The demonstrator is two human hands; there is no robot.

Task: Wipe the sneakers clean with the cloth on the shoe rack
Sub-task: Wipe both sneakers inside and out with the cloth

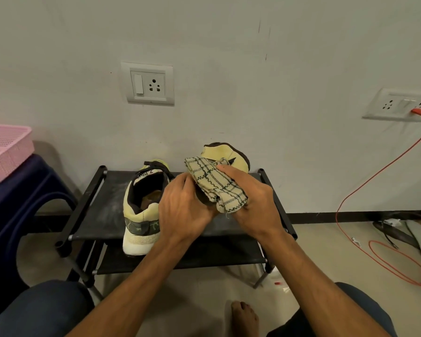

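This looks like a lived-in room of a home: a low black two-tier shoe rack of tubes and fabric point(100, 215) stands against a scuffed, plain painted wall point(229, 45) and carries a worn pale yellow sneaker point(141, 215). Beside it a pink plastic lattice basket point(5, 152) sits on a dark blue plastic stool point(22, 203). White switch-and-socket plates point(148, 83) dot the wall, a red cable point(374, 176) trails over the beige floor point(314, 242), and a bare foot point(244, 317) rests there.

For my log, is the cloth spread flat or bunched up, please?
Bunched up: the cloth is crumpled in the right hand, against the held sneaker.

- The shelf point(100, 207) left of the standing sneaker point(141, 215) lies open.
- The lifted sneaker point(225, 154) and cloth point(216, 188) block its right half.
- The wall point(229, 105) stands close behind, a blue stool point(15, 205) at left.
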